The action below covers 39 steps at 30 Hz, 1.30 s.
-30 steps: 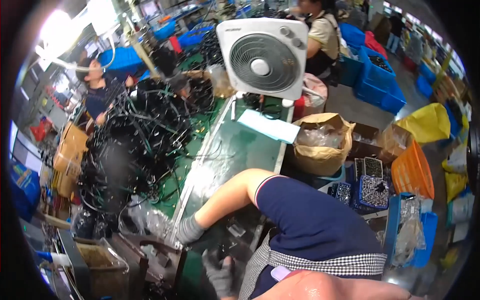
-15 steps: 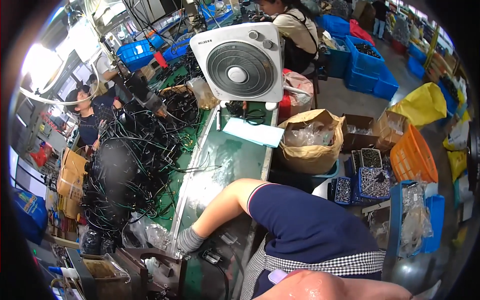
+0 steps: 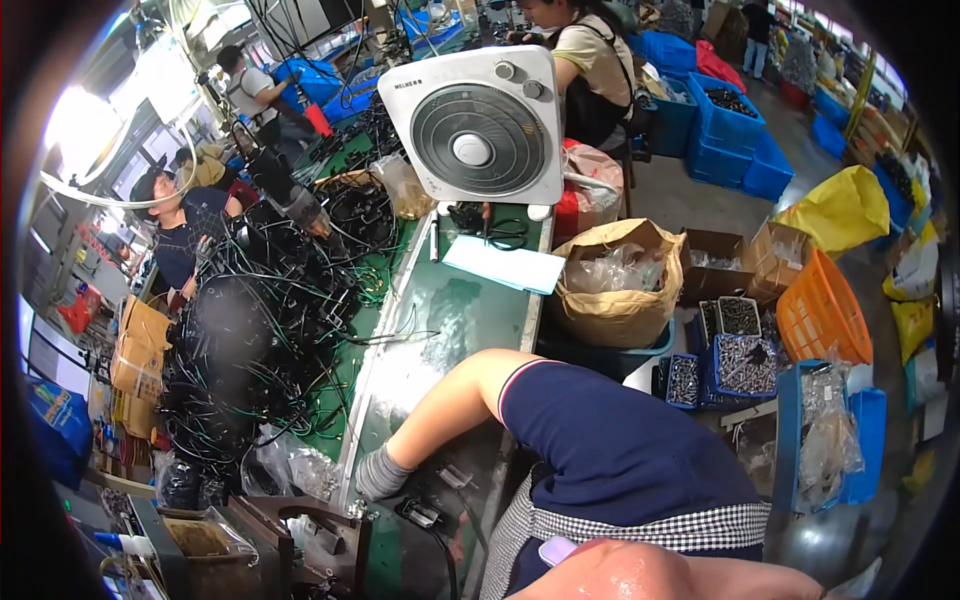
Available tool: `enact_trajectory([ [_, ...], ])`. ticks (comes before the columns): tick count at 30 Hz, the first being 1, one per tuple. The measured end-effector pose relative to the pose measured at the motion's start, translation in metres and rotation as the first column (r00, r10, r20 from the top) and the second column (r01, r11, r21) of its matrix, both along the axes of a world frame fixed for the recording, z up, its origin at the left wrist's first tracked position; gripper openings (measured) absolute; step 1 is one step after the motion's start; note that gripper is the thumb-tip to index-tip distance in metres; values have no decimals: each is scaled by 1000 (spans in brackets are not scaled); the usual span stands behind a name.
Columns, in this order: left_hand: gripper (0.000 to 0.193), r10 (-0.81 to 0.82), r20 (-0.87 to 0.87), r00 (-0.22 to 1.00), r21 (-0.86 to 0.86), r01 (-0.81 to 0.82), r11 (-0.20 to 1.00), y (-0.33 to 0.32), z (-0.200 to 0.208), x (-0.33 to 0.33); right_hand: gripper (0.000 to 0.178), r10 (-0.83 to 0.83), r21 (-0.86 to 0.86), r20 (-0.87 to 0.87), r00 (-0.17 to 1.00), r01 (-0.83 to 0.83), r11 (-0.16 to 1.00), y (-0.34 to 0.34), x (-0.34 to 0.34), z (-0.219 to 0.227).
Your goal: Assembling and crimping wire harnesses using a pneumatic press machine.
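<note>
My right forearm [image 3: 440, 410] comes out of a navy sleeve and reaches left across the green worktable [image 3: 440, 330]. On my right hand [image 3: 380, 476] is a grey knitted glove or cuff. It rests low at the table's metal edge strip, and its fingers are hidden, so a grip cannot be made out. Just right of it lies a small black device with a clear part [image 3: 420, 513], its black cable [image 3: 447, 560] running toward the lower edge. A clear plastic piece [image 3: 456, 475] lies beyond the device. My left hand is out of view.
A white box fan [image 3: 473, 130] stands at the table's far end, behind light-blue paper [image 3: 503, 264] and a marker [image 3: 434, 242]. Tangled black cables [image 3: 270, 330] heap on the left. A dark metal fixture [image 3: 325, 545] stands near left. Right are a paper sack [image 3: 620, 310] and an orange basket [image 3: 825, 310].
My right hand stays at nearly the same spot, with the elbow slightly higher in view. At the far left, a co-worker has come into clearer view beside the blue containers.
</note>
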<state>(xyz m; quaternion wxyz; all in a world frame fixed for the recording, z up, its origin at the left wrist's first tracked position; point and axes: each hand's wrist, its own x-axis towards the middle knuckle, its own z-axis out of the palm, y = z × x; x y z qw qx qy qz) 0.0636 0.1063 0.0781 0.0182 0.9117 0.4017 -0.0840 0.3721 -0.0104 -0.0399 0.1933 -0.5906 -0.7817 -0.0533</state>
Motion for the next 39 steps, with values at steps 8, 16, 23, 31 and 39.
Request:
enact_trajectory([
  [8, 37, -13, 392, 920, -273, 129, 953, -49, 13, 25, 19, -40, -101, 6, 999, 41, 994, 12, 0, -6],
  [16, 25, 220, 643, 734, -531, 220, 818, -44, -72, 23, 11, -59, 17, 12, 998, 59, 998, 29, -14, -17],
  [23, 22, -871, 406, -275, 631, 775, 50, 55, -137, 24, 19, -72, 309, -20, 997, 75, 948, 41, -27, -15],
  [31, 26, 325, 679, 659, -614, 267, 742, -10, -121, -10, 22, -122, 503, 26, 992, 93, 859, 34, -17, -5],
  [39, 36, -941, 311, -134, 726, 672, 145, 70, -124, 3, 20, -242, 627, 90, 966, 134, 767, 18, 4, 17],
])
